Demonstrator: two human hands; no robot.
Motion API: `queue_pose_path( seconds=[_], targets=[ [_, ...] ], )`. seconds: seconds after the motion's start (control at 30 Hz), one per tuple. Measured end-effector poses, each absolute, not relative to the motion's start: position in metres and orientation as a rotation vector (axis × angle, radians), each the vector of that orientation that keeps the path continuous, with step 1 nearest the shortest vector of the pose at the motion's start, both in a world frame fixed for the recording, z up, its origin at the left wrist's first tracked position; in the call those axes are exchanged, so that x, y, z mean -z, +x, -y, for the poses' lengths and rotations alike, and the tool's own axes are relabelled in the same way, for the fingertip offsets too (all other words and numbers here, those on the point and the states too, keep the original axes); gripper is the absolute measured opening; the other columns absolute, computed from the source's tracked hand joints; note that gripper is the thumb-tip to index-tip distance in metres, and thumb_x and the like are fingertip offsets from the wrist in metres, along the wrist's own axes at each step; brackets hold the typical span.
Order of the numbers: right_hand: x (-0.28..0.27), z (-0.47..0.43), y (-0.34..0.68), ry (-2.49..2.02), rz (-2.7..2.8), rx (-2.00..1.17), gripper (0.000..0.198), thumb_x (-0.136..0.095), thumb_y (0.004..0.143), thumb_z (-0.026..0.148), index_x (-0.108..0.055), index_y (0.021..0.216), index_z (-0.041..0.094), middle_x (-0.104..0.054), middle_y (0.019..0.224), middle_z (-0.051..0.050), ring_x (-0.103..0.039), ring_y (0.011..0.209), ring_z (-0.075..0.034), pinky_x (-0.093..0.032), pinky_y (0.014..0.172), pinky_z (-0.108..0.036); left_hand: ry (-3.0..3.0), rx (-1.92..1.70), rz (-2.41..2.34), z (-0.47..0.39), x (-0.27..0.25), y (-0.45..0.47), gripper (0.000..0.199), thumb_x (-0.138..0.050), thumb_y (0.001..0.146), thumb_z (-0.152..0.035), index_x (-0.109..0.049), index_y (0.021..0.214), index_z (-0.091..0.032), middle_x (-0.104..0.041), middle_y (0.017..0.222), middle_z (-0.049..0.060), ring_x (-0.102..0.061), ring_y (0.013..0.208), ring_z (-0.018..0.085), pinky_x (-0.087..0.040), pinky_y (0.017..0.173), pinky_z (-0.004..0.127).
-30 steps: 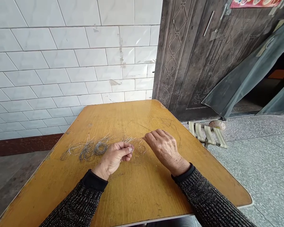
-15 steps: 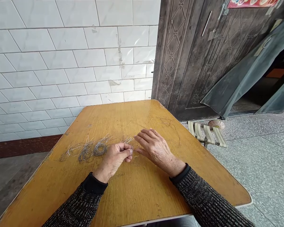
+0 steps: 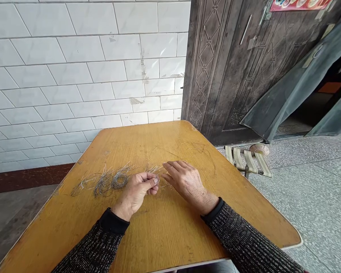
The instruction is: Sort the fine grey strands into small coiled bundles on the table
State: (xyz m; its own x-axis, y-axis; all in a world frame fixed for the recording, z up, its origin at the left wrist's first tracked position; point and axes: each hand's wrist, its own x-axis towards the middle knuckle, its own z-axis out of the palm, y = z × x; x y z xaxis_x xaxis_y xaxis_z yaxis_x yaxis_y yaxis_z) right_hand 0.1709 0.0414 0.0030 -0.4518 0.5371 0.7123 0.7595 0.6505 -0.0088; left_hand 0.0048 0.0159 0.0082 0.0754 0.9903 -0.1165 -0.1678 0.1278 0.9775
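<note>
My left hand (image 3: 135, 192) is closed in a pinch over the wooden table (image 3: 159, 235), thumb against forefinger. A thin wire (image 3: 165, 185) shows at its fingertips, mostly hidden and too fine to follow clearly. Just to the right, my right hand (image 3: 185, 185) hovers palm down with fingers stretched and the thumb apart, close to the wire. Left of my left hand lie coiled grey wires (image 3: 120, 179) in several loose bundles. Pale wire ends (image 3: 154, 169) stick out behind the two hands.
Fine brownish wires (image 3: 200, 146) lie loose toward the table's far right. A tiled wall (image 3: 108, 91) stands behind the table, with a dark carved door (image 3: 216, 83) beside it. A striped folding stool (image 3: 248, 161) is on the floor to the right.
My right hand has lowered slightly and drawn a little left, its fingers closer together. My left hand keeps its pinch in nearly the same place.
</note>
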Motion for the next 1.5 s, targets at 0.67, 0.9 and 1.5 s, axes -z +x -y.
queue_pose_path(
  seconds=[0.67, 0.9, 1.5],
  targets=[
    [-0.011, -0.051, 0.179, -0.931, 1.339, -1.314, 0.035, -0.060, 0.069, 0.050, -0.058, 0.072, 0.015, -0.058, 0.067, -0.001, -0.051, 0.056, -0.009, -0.039, 0.054, -0.022, 0.930, -1.207, -0.970, -0.019, -0.008, 0.000, 0.025, -0.078, 0.056, -0.025, -0.064, 0.071, -0.012, -0.060, 0.066, 0.000, -0.054, 0.057, 0.008, -0.044, 0.054, 0.020],
    [-0.007, -0.047, 0.170, -0.936, 1.466, -1.401, 0.027, -0.067, 0.061, 0.040, -0.055, 0.064, 0.016, -0.053, 0.054, 0.004, -0.045, 0.047, -0.007, -0.035, 0.047, -0.021, 0.969, -1.179, -0.945, -0.018, -0.006, 0.001, 0.022, -0.073, 0.064, -0.027, -0.066, 0.078, -0.011, -0.062, 0.072, 0.003, -0.056, 0.062, 0.009, -0.046, 0.059, 0.021],
    [0.013, -0.067, 0.188, -1.591, 1.912, -0.576, 0.018, -0.055, 0.068, 0.017, -0.066, 0.081, 0.018, -0.065, 0.070, -0.001, -0.056, 0.060, -0.012, -0.036, 0.053, -0.022, 0.995, -1.388, -1.061, -0.022, -0.009, -0.003, 0.024, -0.064, 0.071, -0.036, -0.065, 0.078, -0.012, -0.060, 0.076, 0.004, -0.055, 0.062, 0.010, -0.044, 0.049, 0.018]
  ],
)
